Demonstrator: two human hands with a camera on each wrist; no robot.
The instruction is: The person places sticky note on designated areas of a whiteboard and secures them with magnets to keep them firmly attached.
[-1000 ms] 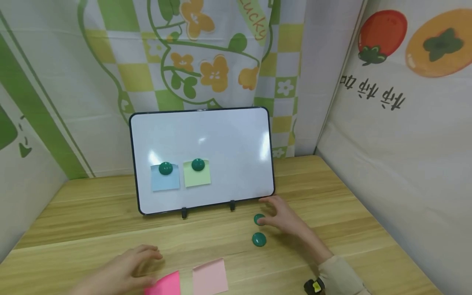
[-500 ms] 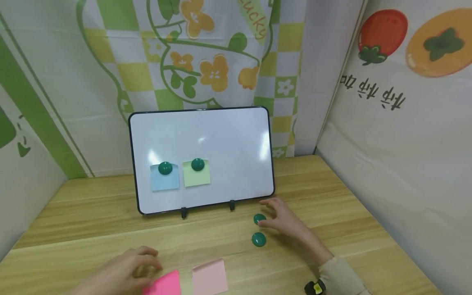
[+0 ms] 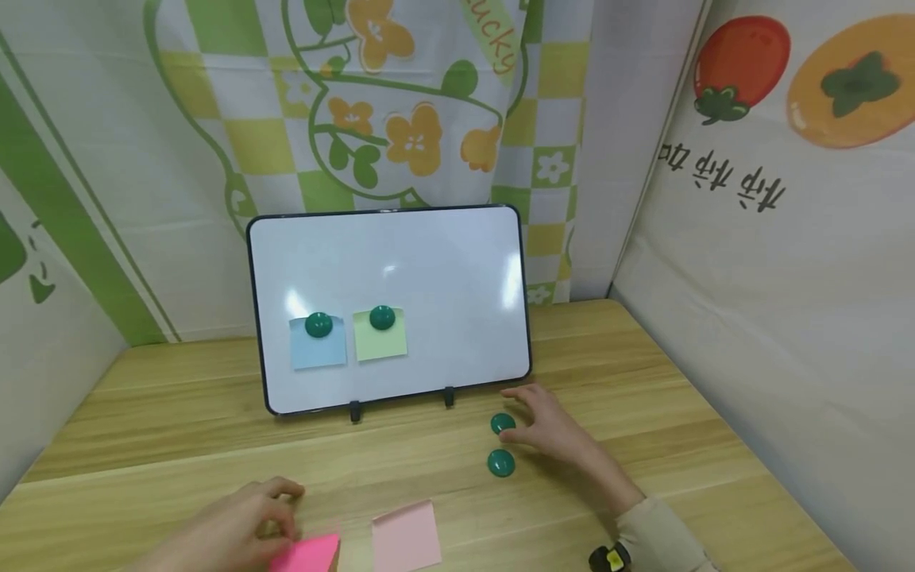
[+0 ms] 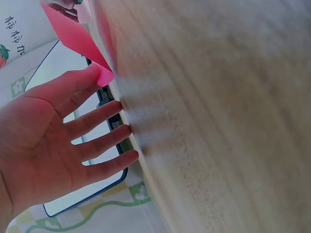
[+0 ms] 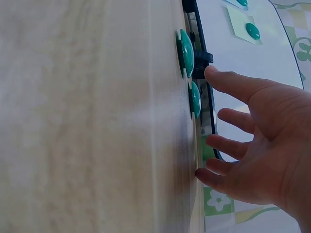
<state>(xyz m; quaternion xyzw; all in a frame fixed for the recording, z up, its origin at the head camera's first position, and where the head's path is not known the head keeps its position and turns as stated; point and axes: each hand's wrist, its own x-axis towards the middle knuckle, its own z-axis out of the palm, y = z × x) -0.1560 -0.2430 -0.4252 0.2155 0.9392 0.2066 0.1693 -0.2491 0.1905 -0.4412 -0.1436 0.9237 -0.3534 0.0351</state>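
Between thumb and forefinger, my left hand (image 3: 246, 520) pinches the edge of a hot pink sticky note (image 3: 306, 554). In the left wrist view the note (image 4: 77, 36) tilts up off the wooden table, while the other fingers spread out with their tips at the tabletop. My right hand (image 3: 554, 430) lies with fingers apart beside two round green magnets; its thumb overlaps the farther magnet (image 3: 500, 422) in the head view. The nearer magnet (image 3: 501, 462) sits just in front of it. In the right wrist view a gap shows between the thumb and the magnets (image 5: 186, 53).
A whiteboard (image 3: 450, 278) on small black feet stands at the back. Green magnets hold a blue note (image 3: 318, 355) and a light green note (image 3: 380, 346) on it. A pale pink note (image 3: 407, 538) lies on the table (image 3: 608, 357) between the hands. Printed curtains hang behind.
My left hand has closed thumb and forefinger on the hot pink note, whose edge has lifted and shifted slightly left. The right hand has stayed by the magnets.
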